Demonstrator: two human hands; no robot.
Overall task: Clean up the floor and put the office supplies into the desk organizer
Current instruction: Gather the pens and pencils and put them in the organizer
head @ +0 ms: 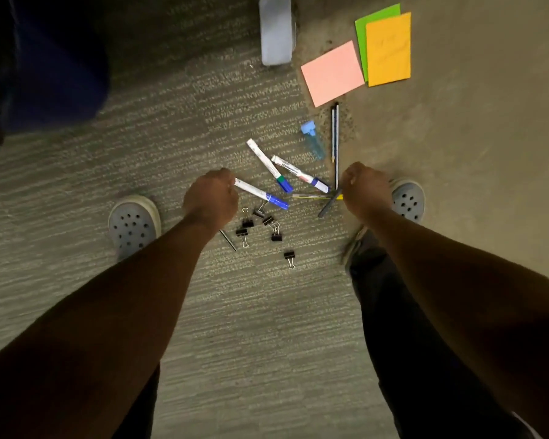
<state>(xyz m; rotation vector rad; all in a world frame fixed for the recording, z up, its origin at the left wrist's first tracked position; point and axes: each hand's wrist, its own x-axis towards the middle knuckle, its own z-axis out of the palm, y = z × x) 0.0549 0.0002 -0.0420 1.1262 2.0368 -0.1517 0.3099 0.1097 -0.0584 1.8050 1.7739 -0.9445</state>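
My left hand (212, 198) is closed around the end of a white marker with a blue cap (262, 194), low over the carpet. My right hand (363, 190) is closed over the crossing ends of a yellow pencil (311, 196) and a dark pen (326, 208). Two more white markers (268, 164) (298, 173) lie between my hands. Several black binder clips (260, 224) are scattered just below them. A thin dark pen (228, 240) sticks out beside my left wrist. Two pencils (335, 134) and a small blue bottle (313, 139) lie further ahead.
Pink (332, 72), green (362, 33) and orange (389, 49) paper pads lie on the floor at the upper right. A grey-white box (276, 30) stands at the top centre. My grey clogs (133, 224) (406, 199) flank the pile. A dark blue shape (54, 64) fills the upper left.
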